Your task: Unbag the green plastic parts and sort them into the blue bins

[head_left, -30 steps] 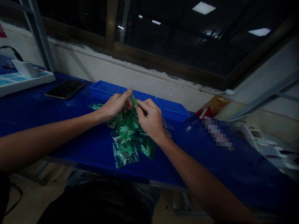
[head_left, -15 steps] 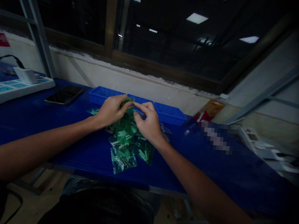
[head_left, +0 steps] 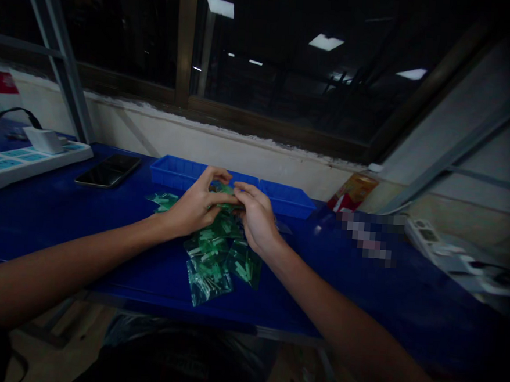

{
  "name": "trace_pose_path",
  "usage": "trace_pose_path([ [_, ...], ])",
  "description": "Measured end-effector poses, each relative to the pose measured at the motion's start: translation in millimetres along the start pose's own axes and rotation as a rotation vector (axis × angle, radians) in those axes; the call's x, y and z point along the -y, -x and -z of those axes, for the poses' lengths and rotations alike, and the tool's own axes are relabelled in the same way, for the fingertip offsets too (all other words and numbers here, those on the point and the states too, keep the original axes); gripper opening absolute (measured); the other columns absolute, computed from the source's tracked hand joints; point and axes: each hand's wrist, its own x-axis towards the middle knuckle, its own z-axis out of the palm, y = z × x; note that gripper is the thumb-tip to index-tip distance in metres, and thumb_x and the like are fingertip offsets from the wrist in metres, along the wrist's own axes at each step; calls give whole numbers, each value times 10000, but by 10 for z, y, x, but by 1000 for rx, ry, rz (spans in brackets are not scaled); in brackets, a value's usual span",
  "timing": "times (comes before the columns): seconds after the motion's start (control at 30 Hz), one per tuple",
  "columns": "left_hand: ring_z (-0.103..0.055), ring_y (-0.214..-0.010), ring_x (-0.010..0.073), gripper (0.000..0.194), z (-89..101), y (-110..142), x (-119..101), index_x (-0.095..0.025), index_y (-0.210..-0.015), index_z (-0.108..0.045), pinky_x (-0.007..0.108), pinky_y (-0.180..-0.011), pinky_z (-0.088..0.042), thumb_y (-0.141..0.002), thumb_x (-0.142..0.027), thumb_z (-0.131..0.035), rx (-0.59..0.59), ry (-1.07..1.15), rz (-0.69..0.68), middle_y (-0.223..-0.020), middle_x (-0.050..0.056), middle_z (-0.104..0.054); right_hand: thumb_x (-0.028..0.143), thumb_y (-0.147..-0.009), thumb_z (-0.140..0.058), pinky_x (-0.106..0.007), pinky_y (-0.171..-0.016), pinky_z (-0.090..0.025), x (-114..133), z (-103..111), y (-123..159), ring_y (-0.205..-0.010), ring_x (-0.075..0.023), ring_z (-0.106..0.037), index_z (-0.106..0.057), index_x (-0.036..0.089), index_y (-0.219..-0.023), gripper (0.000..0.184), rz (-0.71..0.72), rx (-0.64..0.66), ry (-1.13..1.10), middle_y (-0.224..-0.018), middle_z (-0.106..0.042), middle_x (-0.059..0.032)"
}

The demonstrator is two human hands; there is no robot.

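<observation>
Both hands meet over a heap of small green-tinted plastic bags [head_left: 209,249] on the blue table. Between them a green plastic bag [head_left: 225,189] shows only in part. My left hand [head_left: 199,203] has its fingers curled over the bag, the thumb stretched toward the other hand. My right hand [head_left: 258,219] closes its fingertips on the bag's right side, close by the left thumb. Pale thin sticks or pins show through the bags lying below. What the held bag contains is hidden by the fingers.
Blue plastic trays [head_left: 287,200] stand in a row behind my hands. A phone [head_left: 108,170] and a white power strip [head_left: 34,161] lie to the left. An orange and red packet [head_left: 353,193] leans by the wall, with another power strip [head_left: 447,254] at the right.
My left hand has opened wider, its thumb now reaching across to the right fingers. My right hand has turned slightly, fingers lower. The view has shifted a little.
</observation>
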Motion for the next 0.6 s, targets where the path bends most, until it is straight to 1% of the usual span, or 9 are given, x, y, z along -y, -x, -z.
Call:
trace_pose_path([
  [0.07, -397, -1117, 229, 409, -7, 5, 2, -221, -936, -643, 416, -872, -434, -691, 42, -447, 23, -24, 13, -1182, 64, -359, 205, -593, -618, -257, -550, -340, -3, -8, -1, -634, -123, -503, -570, 175, -913, 325, -63, -37, -130, -694, -557, 4],
  [0.13, -360, -1158, 252, 429, -8, 7, 1, -225, -953, -641, 434, -881, -422, -683, 44, -444, 31, -42, 30, -1226, 63, -329, 171, -575, -615, -260, -550, -344, 1, -12, -3, -626, -121, -499, -568, 167, -920, 348, -94, -40, -219, -692, -552, 5],
  [0.2, -335, -1180, 265, 445, -2, 4, -4, -223, -964, -637, 440, -883, -413, -671, 47, -439, 35, -47, 40, -1254, 63, -305, 165, -582, -611, -260, -557, -346, 14, -16, -1, -632, -118, -496, -589, 161, -871, 290, -72, 7, -238, -698, -557, -3],
  [0.3, -332, -1180, 260, 468, 15, -7, -13, -223, -969, -631, 431, -880, -409, -652, 53, -425, 52, -44, 49, -1258, 62, -307, 182, -608, -595, -254, -565, -345, 35, -17, 11, -644, -116, -497, -607, 160, -766, 160, -19, 99, -204, -726, -585, -17],
  [0.37, -338, -1169, 250, 476, 23, -14, -14, -223, -970, -630, 417, -878, -407, -648, 53, -415, 62, -41, 58, -1242, 64, -327, 189, -609, -592, -247, -557, -338, 41, -11, 16, -637, -111, -494, -602, 164, -732, 126, -9, 103, -189, -732, -592, -13],
  [0.43, -387, -1102, 236, 451, 27, -16, -9, -214, -974, -629, 404, -859, -413, -668, 35, -409, 92, -55, 72, -1159, 76, -392, 191, -601, -597, -240, -548, -329, 37, -4, 13, -622, -104, -487, -591, 167, -735, 136, -8, 68, -182, -719, -589, -1],
  [0.5, -455, -958, 210, 407, 27, -15, 0, -200, -985, -621, 385, -810, -428, -703, 0, -406, 152, -77, 91, -981, 73, -468, 199, -594, -603, -237, -548, -325, 26, -3, 5, -611, -99, -484, -576, 168, -742, 154, 0, 47, -166, -708, -588, 9],
  [0.57, -477, -828, 189, 363, 26, -12, 10, -184, -979, -612, 362, -757, -437, -722, -31, -406, 214, -86, 111, -826, 50, -489, 207, -588, -609, -240, -561, -332, 10, -14, -6, -601, -97, -482, -561, 171, -741, 164, 26, 39, -152, -689, -585, 19],
  [0.6, -481, -800, 185, 347, 26, -11, 15, -177, -970, -608, 351, -740, -439, -722, -40, -408, 235, -82, 121, -792, 44, -496, 206, -584, -611, -241, -569, -336, 1, -25, -12, -595, -95, -479, -554, 172, -733, 164, 43, 39, -149, -674, -580, 25],
])
